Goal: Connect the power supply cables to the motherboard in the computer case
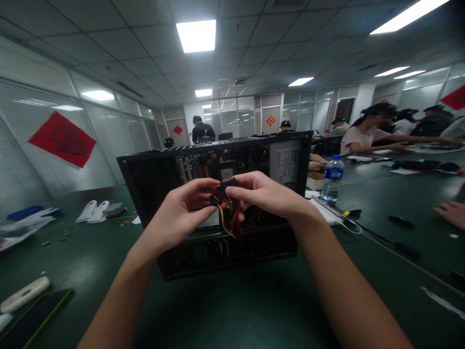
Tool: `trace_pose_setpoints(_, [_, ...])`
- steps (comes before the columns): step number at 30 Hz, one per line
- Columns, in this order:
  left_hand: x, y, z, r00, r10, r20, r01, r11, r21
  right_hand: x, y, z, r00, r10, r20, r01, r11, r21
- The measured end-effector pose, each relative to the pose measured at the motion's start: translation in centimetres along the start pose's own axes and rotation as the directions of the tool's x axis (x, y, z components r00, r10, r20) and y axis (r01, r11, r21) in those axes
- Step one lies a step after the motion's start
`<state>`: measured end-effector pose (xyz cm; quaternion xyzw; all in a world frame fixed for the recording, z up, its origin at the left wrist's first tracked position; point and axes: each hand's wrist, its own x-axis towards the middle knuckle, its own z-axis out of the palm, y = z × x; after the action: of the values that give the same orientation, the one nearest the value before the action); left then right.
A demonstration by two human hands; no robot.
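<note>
A black computer case stands on the table in front of me, with its open side facing me. Inside it are a motherboard and a power supply. My right hand pinches a dark power cable connector between thumb and fingers, in front of the motherboard. Red, yellow and black wires hang from it in a loop. My left hand is at the same bundle, its fingertips and thumb closed around a small dark connector, partly hidden by the fingers.
A water bottle and a small open box stand right of the case. Cables and a black mouse lie farther right, near another person's hand. White objects and plastic bags lie left. Several people work behind.
</note>
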<state>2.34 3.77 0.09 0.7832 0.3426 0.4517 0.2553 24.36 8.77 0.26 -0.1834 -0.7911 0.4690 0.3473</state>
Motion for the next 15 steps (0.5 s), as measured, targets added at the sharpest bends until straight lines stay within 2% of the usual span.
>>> trace_pose_setpoints(8, [-0.05, 0.05, 0.67, 0.99, 0.096, -0.108, -0.082, 0.989, 0.124, -0.3, -0.12, -0.12, 0.999, 0.022, 0.024, -0.022, 1.0, -0.004])
trace_pose_setpoints(15, [-0.15, 0.13, 0.92, 0.979, 0.159, -0.124, -0.132, 0.97, 0.203, -0.3, -0.13, -0.12, 0.998, 0.047, 0.045, -0.046, 0.999, -0.023])
